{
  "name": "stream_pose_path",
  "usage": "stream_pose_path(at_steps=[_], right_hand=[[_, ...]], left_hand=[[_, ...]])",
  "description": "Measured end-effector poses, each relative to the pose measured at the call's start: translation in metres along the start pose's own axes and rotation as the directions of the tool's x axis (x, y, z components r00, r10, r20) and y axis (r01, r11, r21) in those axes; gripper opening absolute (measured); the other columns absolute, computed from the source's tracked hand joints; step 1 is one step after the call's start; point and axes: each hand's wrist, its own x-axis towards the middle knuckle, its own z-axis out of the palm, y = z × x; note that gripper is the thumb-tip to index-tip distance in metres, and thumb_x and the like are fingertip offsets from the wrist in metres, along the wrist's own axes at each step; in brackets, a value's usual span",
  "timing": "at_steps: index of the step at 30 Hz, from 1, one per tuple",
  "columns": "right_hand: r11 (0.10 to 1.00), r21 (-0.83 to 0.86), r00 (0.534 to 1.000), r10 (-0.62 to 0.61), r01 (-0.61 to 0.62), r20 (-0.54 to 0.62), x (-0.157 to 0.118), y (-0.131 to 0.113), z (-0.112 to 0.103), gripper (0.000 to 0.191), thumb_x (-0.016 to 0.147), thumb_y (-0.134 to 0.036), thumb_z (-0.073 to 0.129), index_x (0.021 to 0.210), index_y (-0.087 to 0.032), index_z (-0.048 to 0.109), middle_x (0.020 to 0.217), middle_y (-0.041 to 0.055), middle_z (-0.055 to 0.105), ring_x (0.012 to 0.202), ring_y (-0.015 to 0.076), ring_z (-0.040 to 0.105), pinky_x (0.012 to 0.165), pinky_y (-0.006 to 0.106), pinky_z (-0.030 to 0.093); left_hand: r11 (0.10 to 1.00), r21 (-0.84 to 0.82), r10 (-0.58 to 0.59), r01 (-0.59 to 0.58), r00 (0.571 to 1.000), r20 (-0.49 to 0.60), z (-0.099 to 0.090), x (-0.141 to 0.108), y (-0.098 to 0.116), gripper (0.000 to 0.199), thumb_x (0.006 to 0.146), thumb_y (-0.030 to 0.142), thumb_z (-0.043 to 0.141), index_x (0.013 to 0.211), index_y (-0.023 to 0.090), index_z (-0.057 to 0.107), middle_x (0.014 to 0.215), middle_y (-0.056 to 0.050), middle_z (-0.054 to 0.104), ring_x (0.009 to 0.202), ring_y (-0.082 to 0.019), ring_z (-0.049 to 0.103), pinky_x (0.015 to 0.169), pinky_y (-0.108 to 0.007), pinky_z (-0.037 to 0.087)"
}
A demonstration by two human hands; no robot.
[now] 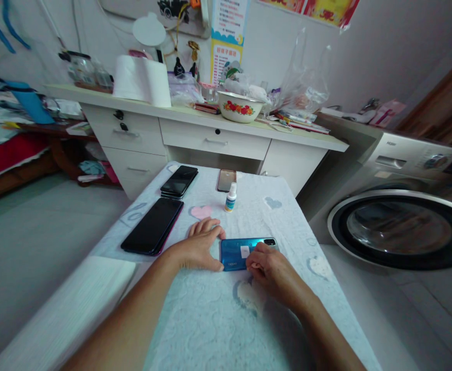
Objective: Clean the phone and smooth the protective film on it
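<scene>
1. A narrow table (210,324) under a pale blue patterned cloth runs away from the person, in a room with white walls.
2. The blue phone (232,247) lies flat on the cloth, back up, between the two hands. Faint lettering near its left end seems to read "oppo"; the print on its white sticker (245,252) is too small to make out.
3. Its long axis runs left to right across the table, camera end to the right.
4. The left hand (203,247) is spread around the phone's left end, thumb at the near corner, fingers by the far one, not clenched.
5. The right hand (266,265) rests over the phone's right half, fingers bunched; whether they pinch anything, I cannot tell.
6. Bare cloth stretches from the phone to the table's right edge, and toward the person. On the left, a black phone (152,226) lies near the table edge.
7. Beyond the hands stand a small spray bottle (230,198), its label unreadable, a stack of phones (179,180) and a brownish phone (226,180) near the far edge.
8. Farther off, a white desk (216,139) carries a flowered bowl (239,108); at right, the washing machine (388,149) reads "Haier". A wall poster (228,46) bears Chinese characters.
</scene>
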Motion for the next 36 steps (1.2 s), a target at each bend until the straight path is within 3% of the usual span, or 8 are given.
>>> stream_pose_path(at_steps=[8, 19, 26, 36], right_hand=[[0.998, -0.032, 0.999, -0.052, 0.052, -0.003, 0.011, -0.009, 0.013, 0.016, 0.079, -0.006, 0.05, 0.074, -0.018, 0.06, 0.078, 0.0006, 0.05, 0.067, 0.0097, 0.048, 0.06, 0.02, 0.03], [0.988, -0.113, 0.992, -0.097, 0.105, 0.08, 0.022, -0.027, 0.018, 0.015, 0.079, -0.007, 0.051, 0.076, -0.019, 0.059, 0.082, -0.0002, 0.051, 0.063, 0.0078, 0.044, 0.058, 0.021, 0.027], [0.989, -0.063, 0.989, -0.127, 0.131, 0.071, 0.03, -0.037, 0.027, 0.015, 0.078, -0.006, 0.049, 0.078, -0.018, 0.058, 0.086, 0.0008, 0.052, 0.068, 0.0088, 0.047, 0.06, 0.02, 0.03], [0.991, 0.005, 0.99, -0.135, 0.134, 0.048, 0.024, -0.018, 0.021, 0.019, 0.074, -0.004, 0.052, 0.08, -0.019, 0.062, 0.083, 0.0001, 0.052, 0.065, 0.0084, 0.046, 0.06, 0.021, 0.029]], left_hand=[[0.999, -0.048, 0.015, -0.016, 1.0, -0.025, -0.001, -0.001, -0.006, 0.037, 0.068, 0.027, 0.06, 0.102, 0.028, 0.049, 0.135, -0.002, 0.032, 0.135, -0.024, 0.021, 0.11, -0.042, 0.02], [0.996, -0.077, 0.031, -0.04, 0.992, -0.121, 0.0, 0.003, -0.015, 0.03, 0.068, 0.029, 0.064, 0.098, 0.031, 0.06, 0.132, -0.001, 0.041, 0.131, -0.026, 0.03, 0.106, -0.045, 0.025], [0.995, -0.084, 0.029, -0.047, 0.978, -0.207, 0.003, 0.013, -0.017, 0.023, 0.071, 0.019, 0.056, 0.089, 0.03, 0.067, 0.125, 0.0, 0.05, 0.125, -0.025, 0.037, 0.103, -0.046, 0.028], [0.993, -0.106, 0.025, -0.054, 0.966, -0.258, 0.007, 0.018, -0.019, 0.025, 0.072, 0.013, 0.054, 0.083, 0.028, 0.07, 0.121, 0.0, 0.054, 0.121, -0.023, 0.041, 0.103, -0.042, 0.029]])
